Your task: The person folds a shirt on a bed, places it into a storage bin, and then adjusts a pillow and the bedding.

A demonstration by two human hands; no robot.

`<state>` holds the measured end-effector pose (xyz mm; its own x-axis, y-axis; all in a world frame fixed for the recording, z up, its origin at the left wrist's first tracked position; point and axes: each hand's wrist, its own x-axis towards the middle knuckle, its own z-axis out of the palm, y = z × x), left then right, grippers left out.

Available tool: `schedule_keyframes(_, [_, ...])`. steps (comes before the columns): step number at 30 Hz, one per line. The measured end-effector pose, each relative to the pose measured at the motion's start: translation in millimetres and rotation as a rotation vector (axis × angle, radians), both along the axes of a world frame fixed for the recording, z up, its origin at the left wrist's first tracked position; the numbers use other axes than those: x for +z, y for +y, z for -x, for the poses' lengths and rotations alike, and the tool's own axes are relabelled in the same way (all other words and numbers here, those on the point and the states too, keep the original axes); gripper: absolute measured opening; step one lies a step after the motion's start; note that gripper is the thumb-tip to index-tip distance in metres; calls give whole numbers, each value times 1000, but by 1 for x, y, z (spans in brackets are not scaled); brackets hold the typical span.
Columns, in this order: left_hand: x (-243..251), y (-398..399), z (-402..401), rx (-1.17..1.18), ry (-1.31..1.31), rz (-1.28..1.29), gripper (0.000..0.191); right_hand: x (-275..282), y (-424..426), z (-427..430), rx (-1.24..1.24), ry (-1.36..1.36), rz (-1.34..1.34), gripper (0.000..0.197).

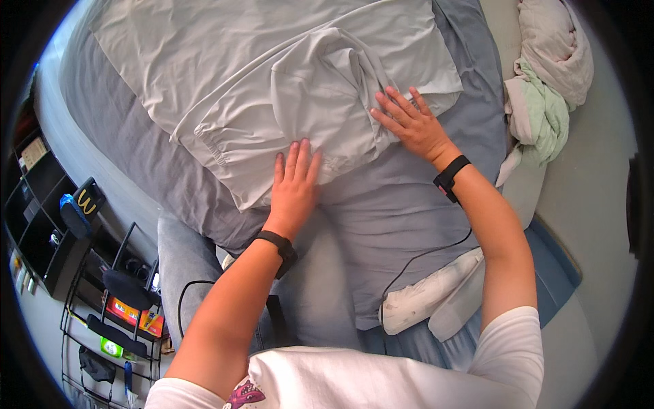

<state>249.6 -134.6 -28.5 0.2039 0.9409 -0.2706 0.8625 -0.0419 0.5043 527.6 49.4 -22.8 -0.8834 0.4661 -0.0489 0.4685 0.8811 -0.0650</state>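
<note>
A light grey garment (317, 92) with a gathered elastic edge and what looks like a hood lies spread on a bed with a blue-grey sheet (398, 204). My left hand (295, 186) rests flat on the garment's near edge, its fingers slightly apart. Farther right, my right hand (413, 125) lies palm down on the garment's right side with spread fingers. Neither hand is closed on the cloth. Folds hide part of the garment's layers.
Crumpled pink bedding (554, 46) and a pale green cloth (546, 117) lie along the bed's right side. A black cable (409, 263) runs over the sheet near a rolled white textile (426, 301). At the left stand a black cubby shelf (48, 189) and a wire rack (110, 335).
</note>
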Motion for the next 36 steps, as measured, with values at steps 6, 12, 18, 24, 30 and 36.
schedule_keyframes(6, [-11, -3, 7, 2, 10, 38, 63, 13, 14, 10, -34, -32, 350, 60])
schedule_keyframes(12, [47, 29, 41, 247, -324, -63, 65, 85, 53, 26, -185, 17, 725, 67])
schedule_keyframes(18, [98, 75, 88, 363, -321, -113, 55, 153, 106, 80, -233, 34, 923, 67])
schedule_keyframes(24, [116, 156, 171, 392, -535, 213, 24, 171, 214, 173, -311, -385, 963, 36])
schedule_keyframes(30, [67, 300, 292, 427, -496, 637, 46, 106, 345, 305, -412, -829, 764, 33])
schedule_keyframes(36, [60, 324, 329, 266, -260, 603, 41, 28, 347, 279, -409, -121, 302, 44])
